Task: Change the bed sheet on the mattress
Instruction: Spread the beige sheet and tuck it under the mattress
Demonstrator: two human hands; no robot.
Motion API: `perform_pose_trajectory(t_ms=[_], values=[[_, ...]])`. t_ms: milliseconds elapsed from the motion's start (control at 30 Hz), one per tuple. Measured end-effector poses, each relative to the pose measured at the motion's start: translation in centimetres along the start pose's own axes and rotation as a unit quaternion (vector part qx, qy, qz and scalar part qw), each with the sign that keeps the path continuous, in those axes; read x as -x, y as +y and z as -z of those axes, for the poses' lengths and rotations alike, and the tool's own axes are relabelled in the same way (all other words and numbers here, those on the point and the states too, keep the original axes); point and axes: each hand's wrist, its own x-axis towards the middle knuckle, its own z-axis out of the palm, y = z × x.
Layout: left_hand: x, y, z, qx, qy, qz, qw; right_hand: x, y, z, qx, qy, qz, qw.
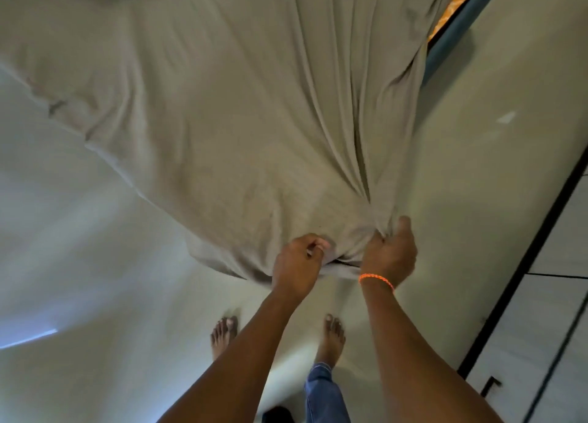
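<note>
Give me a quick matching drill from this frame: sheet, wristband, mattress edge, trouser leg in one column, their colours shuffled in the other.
Things:
1. sheet
2. wristband
3. mattress edge
4. trouser leg

Colours:
A. blue denim
B. grey-beige
C. orange and yellow pattern
D. bright orange

Pairs: 1-B, 2-D, 3-C, 4-A

Both the left hand and the right hand grip the sheet at its near corner.

view: a single head camera, worn by the standing person
facing: forward and steeply down, tilted sideways
near edge: forearms, bare feet (pixel 332 340) and pale floor (pixel 79 295)
far: the bed sheet (pixel 206 104) fills the upper frame
right edge: cupboard doors (pixel 553 311)
</note>
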Motion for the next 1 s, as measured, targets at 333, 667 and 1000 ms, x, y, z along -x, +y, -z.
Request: perform_pose_trajectory(t_ms=[333, 667, 1000], values=[[-2.4, -2.3, 5.5, 0.044, 0.091, 0.019, 0.995, 4.5, 1.6, -4.4, 0.026, -0.169, -0.083, 0.982], [-1.4, -14.1, 10.9, 0.096, 0.261, -0.061, 0.959, 14.6, -11.6, -15.8, 0.035, -0.190, 0.392, 0.900], [-5.5, -21.0, 13.3, 0.240, 0.276, -0.011, 0.931, 19.7, -22.6, -30.6, 0.133, -0.256, 0.627, 0.724]])
